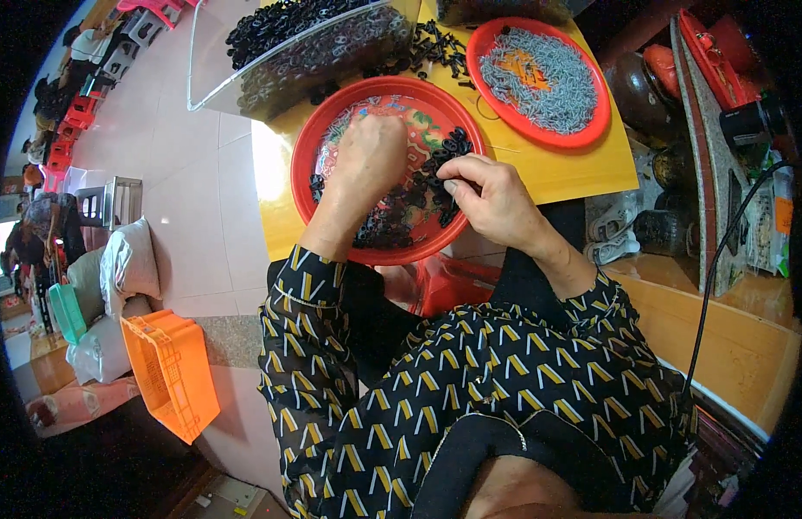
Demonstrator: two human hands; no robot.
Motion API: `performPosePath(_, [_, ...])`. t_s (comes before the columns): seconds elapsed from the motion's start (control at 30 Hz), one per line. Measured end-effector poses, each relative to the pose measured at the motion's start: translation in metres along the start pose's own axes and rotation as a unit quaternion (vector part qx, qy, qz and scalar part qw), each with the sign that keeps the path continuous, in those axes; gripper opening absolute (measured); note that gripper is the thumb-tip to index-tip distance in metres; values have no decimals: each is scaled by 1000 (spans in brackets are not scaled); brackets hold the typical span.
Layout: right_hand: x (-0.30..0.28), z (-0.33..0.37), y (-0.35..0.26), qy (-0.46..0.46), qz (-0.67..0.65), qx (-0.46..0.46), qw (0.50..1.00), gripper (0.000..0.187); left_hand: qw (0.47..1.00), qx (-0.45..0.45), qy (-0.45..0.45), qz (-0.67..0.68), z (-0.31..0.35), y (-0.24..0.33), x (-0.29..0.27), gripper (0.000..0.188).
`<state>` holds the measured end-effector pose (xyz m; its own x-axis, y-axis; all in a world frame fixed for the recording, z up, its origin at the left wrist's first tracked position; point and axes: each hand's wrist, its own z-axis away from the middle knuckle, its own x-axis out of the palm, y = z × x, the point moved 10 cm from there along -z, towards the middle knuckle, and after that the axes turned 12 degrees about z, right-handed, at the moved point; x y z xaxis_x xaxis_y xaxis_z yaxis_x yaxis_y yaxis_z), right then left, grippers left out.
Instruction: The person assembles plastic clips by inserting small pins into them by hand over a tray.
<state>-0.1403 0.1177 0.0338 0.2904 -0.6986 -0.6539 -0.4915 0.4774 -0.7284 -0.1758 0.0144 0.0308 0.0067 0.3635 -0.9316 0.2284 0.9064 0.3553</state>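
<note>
A round red tray (301,177) with a patterned base lies before me. Small black plastic parts (392,232) are heaped along its near and right sides, and silvery screws (338,127) lie at its far left. My left hand (370,156) is over the tray, fingers curled down by the screws; its fingertips are hidden beneath it. At the tray's right side, my right hand (498,197) has thumb and forefinger drawn together against the black parts. Whatever is between those fingertips is too small to make out.
The tray overhangs the near edge of a yellow table (582,173). Behind it stand a clear plastic bin (245,91) of black parts and a red plate (503,118) of screws. Loose black pieces (440,52) lie between them. An orange crate (189,381) sits on the floor at left.
</note>
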Motion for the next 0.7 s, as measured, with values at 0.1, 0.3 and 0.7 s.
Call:
performPosePath(0.1, [-3,1,-3,15,4,-15,1000,12,998,36,7,-54,4,2,9,15])
performPosePath(0.3, [-1,2,-6,12,-5,-18,1000,13,993,54,108,6,22,-13,-3,16])
performPosePath(0.7, [34,3,-9,-129,-283,114,944,12,583,-145,146,786,99,-32,20,8])
